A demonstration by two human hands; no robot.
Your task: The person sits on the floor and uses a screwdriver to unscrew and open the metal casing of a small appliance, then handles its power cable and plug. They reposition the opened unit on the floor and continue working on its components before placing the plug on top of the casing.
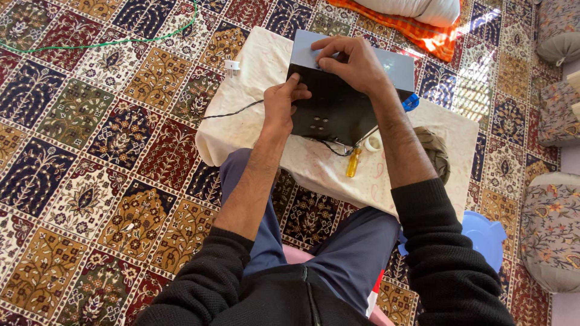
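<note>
Two hands are gripping a black metal box (335, 105) on the cloth-covered surface (314, 169). The left hand (283, 102) is clenching its near left edge; the right hand (353, 63) is grasping its grey top panel. A yellow-handled screwdriver (353, 162) is lying just below the grip.

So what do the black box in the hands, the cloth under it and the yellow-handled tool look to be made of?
The black box looks like painted sheet metal: flat, matte panels with crisp edges and punched holes, and a grey top face. The cloth is pale, thin fabric, creased and draped over its support. The screwdriver has a translucent yellow handle, probably plastic; its shaft is hidden. The left hand and the right hand grip the box.
</note>
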